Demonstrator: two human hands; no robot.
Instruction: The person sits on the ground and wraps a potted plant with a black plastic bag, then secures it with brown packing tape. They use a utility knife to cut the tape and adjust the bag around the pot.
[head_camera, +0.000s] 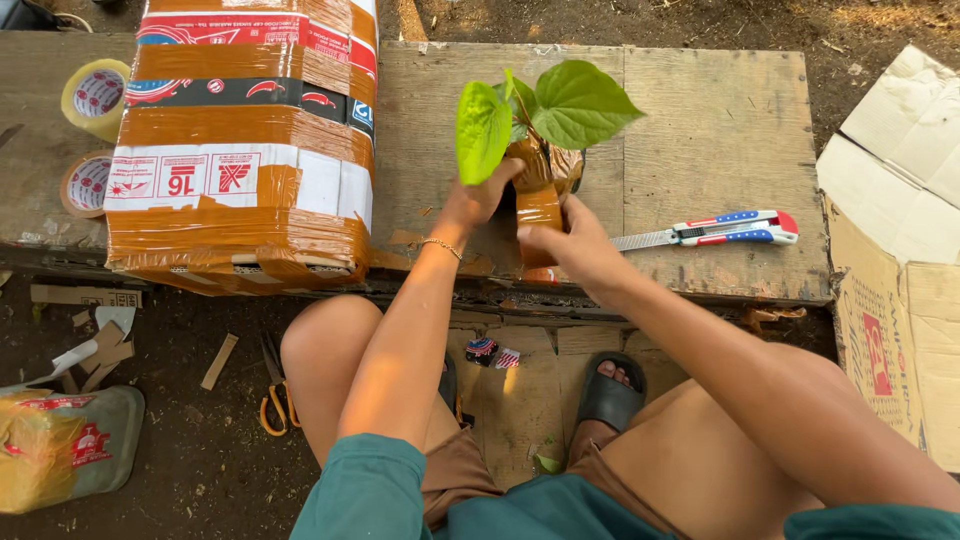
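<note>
Head view: both hands on taped seedling

Left hand (478, 198) gripped the upper side of the seedling bundle (538, 195), fingers closed around its brown tape wrap. Right hand (572, 245) pinched the lower wrap, thumb pressed against the tape. Bundle stood upright near the front edge of the wooden surface (700, 130), green leaves (575, 100) on top. Utility knife (725, 229) lay just right of it. Taped cardboard box (245, 140) sat to the left, tape rolls (95, 98) beyond.

Sunlit dirt ground (200, 470) under a weathered wooden bench (700, 120).
</note>
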